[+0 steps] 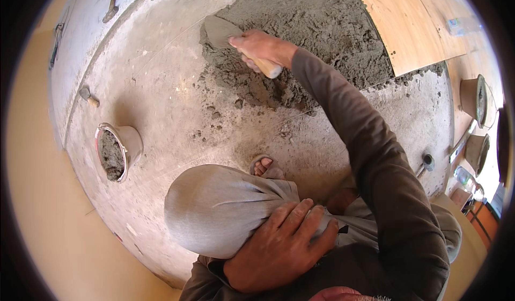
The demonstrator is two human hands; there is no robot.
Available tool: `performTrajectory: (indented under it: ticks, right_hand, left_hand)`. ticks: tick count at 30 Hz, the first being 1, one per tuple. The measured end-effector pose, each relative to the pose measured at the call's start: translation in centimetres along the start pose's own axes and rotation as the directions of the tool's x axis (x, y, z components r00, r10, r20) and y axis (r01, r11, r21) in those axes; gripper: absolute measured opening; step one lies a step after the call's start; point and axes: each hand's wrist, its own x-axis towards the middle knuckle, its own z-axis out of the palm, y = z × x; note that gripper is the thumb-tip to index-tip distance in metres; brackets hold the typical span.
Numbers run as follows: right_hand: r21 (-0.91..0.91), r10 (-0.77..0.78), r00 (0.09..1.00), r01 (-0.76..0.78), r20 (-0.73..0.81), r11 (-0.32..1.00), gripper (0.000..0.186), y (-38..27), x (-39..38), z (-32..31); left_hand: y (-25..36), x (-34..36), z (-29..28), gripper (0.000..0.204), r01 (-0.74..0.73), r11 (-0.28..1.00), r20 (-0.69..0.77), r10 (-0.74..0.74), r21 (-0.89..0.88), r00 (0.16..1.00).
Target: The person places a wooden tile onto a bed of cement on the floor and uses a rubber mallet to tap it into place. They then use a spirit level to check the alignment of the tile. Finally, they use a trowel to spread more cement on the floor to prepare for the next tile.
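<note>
My right hand (263,48) is wrapped round the wooden handle of a trowel (220,31). The trowel's grey blade lies against the left edge of a wide spread of wet mortar (322,22), and mortar covers much of its face. Loose crumbs and a ragged lip of mortar sit just below the handle. Across my bent leg, in grey trousers (225,204), rests my left hand (281,242). Its fingers lie stretched out on the cloth and it holds nothing.
A bucket (135,140) of mortar stands at the left. Beyond it lies a small wooden-handled tool (88,96). A wooden board (391,22) borders the mortar at the right. Farther right are two buckets (472,100), a clear bottle (468,182) and a hammer-like tool (426,164).
</note>
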Motion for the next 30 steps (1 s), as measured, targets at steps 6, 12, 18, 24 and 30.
performTrajectory:
  ticks: [6,12,18,24,30]
  right_hand:
    - [-0.987,-0.478,0.864,0.153,0.158,-0.050,0.028,3.3,-9.7,-0.4]
    - [-0.887,-0.517,0.813,-0.001,0.268,-0.462,0.036,2.0,-6.6,-2.4]
    - [-0.991,-0.316,0.949,0.030,-0.012,0.128,0.048,1.2,-2.3,-6.6]
    - [-0.879,-0.149,0.989,0.056,-0.018,0.473,0.051,-4.2,-0.6,-8.8]
    - [-0.552,0.205,0.977,-0.144,0.051,0.822,0.050,-4.7,-2.5,-10.8]
  left_hand:
    - [0.1,-1.6,0.2,0.033,0.075,0.997,-0.018,-0.074,0.013,0.997]
    - [-0.2,-1.8,0.3,0.036,0.076,0.997,0.016,-0.076,0.001,0.997]
    - [0.8,-3.1,0.4,0.037,0.115,0.993,-0.019,-0.114,0.030,0.993]
    - [1.5,-4.9,0.6,0.037,0.186,0.982,-0.083,-0.187,-0.016,0.979]
    - [1.6,-5.2,0.6,0.039,0.154,0.988,-0.057,-0.153,0.017,0.987]
